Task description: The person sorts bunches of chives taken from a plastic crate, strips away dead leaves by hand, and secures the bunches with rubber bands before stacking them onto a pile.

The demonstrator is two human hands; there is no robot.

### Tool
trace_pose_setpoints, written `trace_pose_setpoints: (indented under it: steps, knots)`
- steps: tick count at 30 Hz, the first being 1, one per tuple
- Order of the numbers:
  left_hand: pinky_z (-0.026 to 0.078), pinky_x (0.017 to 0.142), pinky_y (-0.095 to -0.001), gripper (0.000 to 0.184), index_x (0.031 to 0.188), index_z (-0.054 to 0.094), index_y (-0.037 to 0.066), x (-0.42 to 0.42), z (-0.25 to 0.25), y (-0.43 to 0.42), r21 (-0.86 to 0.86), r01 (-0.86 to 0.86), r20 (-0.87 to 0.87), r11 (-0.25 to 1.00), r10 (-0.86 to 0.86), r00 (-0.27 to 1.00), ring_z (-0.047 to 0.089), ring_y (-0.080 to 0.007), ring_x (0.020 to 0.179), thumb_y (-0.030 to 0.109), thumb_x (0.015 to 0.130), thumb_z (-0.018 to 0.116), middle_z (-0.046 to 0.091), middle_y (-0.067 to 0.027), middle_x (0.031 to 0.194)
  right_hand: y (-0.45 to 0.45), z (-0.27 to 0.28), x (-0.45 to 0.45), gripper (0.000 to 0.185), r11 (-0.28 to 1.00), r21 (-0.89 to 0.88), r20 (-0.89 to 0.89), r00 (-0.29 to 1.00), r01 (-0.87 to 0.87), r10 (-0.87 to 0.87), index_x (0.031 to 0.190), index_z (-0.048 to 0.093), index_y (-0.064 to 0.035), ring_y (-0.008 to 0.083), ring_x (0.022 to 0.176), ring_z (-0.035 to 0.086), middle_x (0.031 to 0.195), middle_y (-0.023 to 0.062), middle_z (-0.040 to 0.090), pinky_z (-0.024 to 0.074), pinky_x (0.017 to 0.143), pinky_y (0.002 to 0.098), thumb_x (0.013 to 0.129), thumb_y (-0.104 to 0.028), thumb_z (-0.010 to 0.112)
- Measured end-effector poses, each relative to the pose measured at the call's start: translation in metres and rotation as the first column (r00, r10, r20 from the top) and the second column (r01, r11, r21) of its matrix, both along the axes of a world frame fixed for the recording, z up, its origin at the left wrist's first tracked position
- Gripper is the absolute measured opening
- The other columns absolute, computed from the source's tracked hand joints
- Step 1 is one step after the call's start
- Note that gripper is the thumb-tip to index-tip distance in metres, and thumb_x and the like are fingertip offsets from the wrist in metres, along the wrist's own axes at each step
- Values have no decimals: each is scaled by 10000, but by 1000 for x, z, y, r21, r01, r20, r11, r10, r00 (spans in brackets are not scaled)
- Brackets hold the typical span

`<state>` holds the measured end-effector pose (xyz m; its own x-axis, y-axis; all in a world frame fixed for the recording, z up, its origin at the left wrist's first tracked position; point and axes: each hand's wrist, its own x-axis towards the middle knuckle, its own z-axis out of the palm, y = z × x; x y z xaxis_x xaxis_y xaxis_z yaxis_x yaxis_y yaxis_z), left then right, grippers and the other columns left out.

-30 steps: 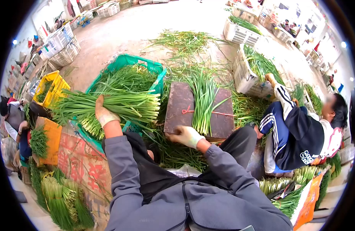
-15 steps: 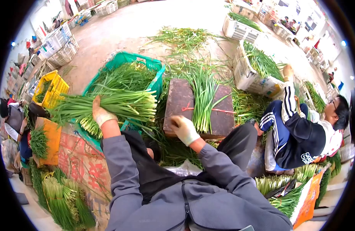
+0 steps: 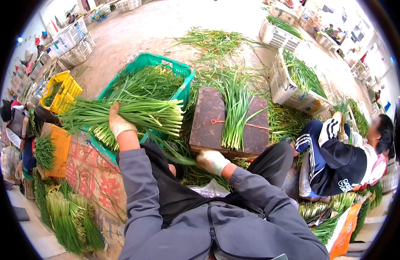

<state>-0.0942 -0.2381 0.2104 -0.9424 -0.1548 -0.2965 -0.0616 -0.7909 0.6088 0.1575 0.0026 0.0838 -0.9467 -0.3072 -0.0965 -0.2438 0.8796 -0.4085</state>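
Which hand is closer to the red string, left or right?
Right. The right hand is on the wearer's side of the red string; the left hand is farther off, to its left, holding a leafy green bunch.

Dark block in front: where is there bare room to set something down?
On the dark block, the wider bare patch lies between left edge and green bundle, the narrower between bundle and right edge; a red tie reaches into both. The middle and the teal crate are crowded.

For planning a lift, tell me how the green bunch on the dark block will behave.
The green bunch will probably droop at its long, thin leaves. The red tie seems to run beneath, so strands may slip apart.
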Motion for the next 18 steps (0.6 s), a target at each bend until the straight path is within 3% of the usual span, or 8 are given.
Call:
trace_pose_setpoints:
  steps: [1, 2, 3, 5, 7, 8, 13, 18]
  knots:
    - [538, 833, -509, 297, 1126, 624, 21, 1, 5, 1, 7, 1, -5, 1000, -1, 1000, 656, -335, 933, 233, 918, 629, 673, -150, 1089, 10, -33, 11, 136, 982, 154, 237, 969, -105, 66, 894, 729, -89, 353, 844, 682, 893, 129, 694, 554, 772, 441, 829, -195, 672]
    - [538, 829, -514, 294, 1120, 627, 20, 2, 10, 1, 2, -17, 14, 1000, 17, 1000, 657, -339, 923, 233, 917, 631, 673, -148, 1078, 11, -30, 12, 178, 896, 274, 592, 796, -350, 129, 904, 742, -92, 362, 896, 688, 919, 121, 724, 556, 794, 456, 813, -231, 678]
    - [538, 825, -519, 292, 1113, 630, 18, 4, 13, 1, -8, -36, 35, 999, 37, 999, 658, -342, 912, 234, 916, 632, 674, -147, 1067, 12, -28, 10, 178, 895, 277, 590, 797, -350, 129, 904, 742, -92, 362, 896, 688, 919, 121, 724, 556, 794, 456, 813, -231, 678]
    - [542, 819, -522, 287, 1098, 638, 19, 6, 9, 4, -41, -67, 36, 997, 68, 997, 660, -347, 897, 234, 909, 645, 678, -148, 1055, 14, -2, 8, 194, 991, -127, 116, 993, 37, -22, 927, 708, -93, 382, 882, 670, 921, 153, 705, 534, 812, 462, 835, -262, 683]
    - [548, 805, -517, 279, 1084, 643, 18, 10, 9, 10, -88, -71, 58, 994, 76, 995, 664, -344, 886, 231, 904, 656, 683, -145, 1038, -8, 54, -24, 235, 891, -360, -67, 945, 276, -319, 952, 682, -77, 377, 852, 656, 910, 164, 679, 526, 753, 457, 866, -295, 701]
    - [553, 796, -497, 274, 1084, 643, 17, 11, 7, 13, -53, -26, 49, 998, 29, 998, 664, -332, 890, 225, 906, 657, 684, -137, 1030, -17, 66, -39, 254, 822, -500, -210, 883, 273, -421, 983, 676, -74, 367, 860, 660, 933, 163, 675, 528, 746, 447, 871, -300, 708]
    - [562, 786, -477, 256, 1094, 635, -8, 13, 2, 30, -37, 26, 20, 999, -26, 999, 671, -320, 866, 181, 921, 630, 681, -141, 1032, -51, 112, -86, 420, 865, -390, -385, 797, 317, -465, 1130, 572, -76, 376, 888, 661, 1008, 176, 651, 542, 743, 448, 838, -323, 745]
    - [557, 818, -478, 263, 1111, 641, 17, 18, 1, 31, -55, 44, 71, 998, -40, 997, 667, -323, 898, 180, 905, 644, 680, -144, 1055, -44, 109, -98, 429, 875, -442, -516, 743, 196, -427, 1214, 538, -88, 372, 877, 656, 999, 179, 639, 540, 728, 460, 830, -164, 715]
